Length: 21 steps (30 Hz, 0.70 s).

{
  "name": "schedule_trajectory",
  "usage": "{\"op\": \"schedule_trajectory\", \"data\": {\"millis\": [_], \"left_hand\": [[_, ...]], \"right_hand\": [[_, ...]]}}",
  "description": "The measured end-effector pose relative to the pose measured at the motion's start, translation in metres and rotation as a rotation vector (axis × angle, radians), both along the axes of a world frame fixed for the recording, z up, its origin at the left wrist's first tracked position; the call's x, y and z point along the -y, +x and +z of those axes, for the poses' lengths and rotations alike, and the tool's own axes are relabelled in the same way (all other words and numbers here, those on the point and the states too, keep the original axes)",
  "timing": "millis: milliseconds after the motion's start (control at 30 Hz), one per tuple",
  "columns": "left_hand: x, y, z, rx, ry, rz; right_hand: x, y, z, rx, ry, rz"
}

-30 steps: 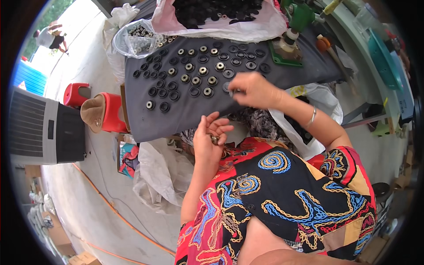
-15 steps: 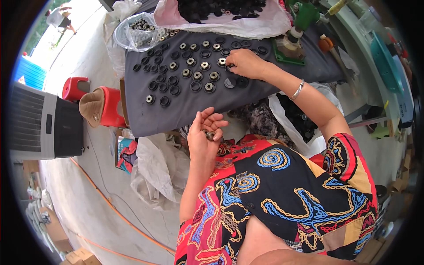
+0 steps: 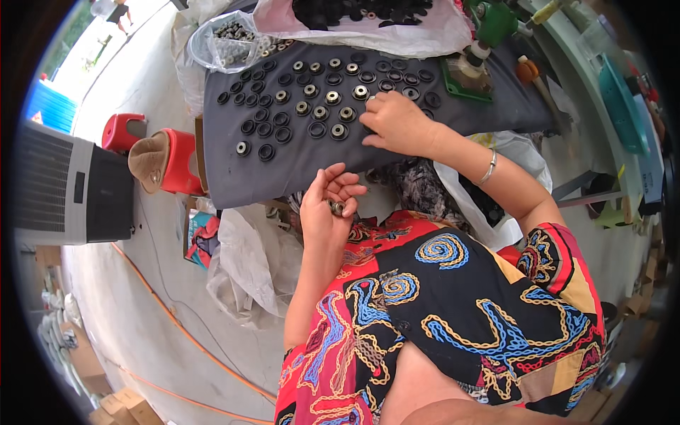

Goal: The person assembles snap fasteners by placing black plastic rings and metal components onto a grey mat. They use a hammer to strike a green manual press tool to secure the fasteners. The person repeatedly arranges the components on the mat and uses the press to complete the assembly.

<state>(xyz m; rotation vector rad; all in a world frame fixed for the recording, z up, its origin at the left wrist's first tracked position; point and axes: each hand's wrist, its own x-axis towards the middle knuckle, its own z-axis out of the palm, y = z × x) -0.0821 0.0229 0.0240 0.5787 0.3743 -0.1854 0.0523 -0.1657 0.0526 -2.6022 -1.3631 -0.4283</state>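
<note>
Small metal rings [image 3: 336, 207] in cupped palm

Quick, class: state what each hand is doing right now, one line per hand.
Left hand: cupped palm-up, holding a few small metal rings.
Right hand: palm-down on the dark cloth, fingertips at the black rings; grip cannot be told.

Soft, even daylight fills the scene, brightest at the upper left where the pavement washes out pale. Shadows are faint and glare is slight. The fisheye lens bends straight edges toward a black circular rim, and detail softens near the edges.
</note>
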Motion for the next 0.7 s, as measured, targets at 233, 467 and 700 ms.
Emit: {"op": "schedule_trajectory", "data": {"millis": [233, 467, 700], "left_hand": [[-0.001, -0.006, 0.0, 0.041, 0.009, -0.025], [0.003, -0.007, 0.002, -0.012, -0.065, 0.026], [0.008, -0.004, -0.002, -0.024, -0.157, 0.031]], "right_hand": [[-0.001, 0.01, -0.018, -0.041, 0.081, -0.064], [-0.01, 0.014, -0.017, -0.326, 0.159, -0.119], [-0.007, -0.018, 0.009, -0.293, 0.422, 0.032]]}}
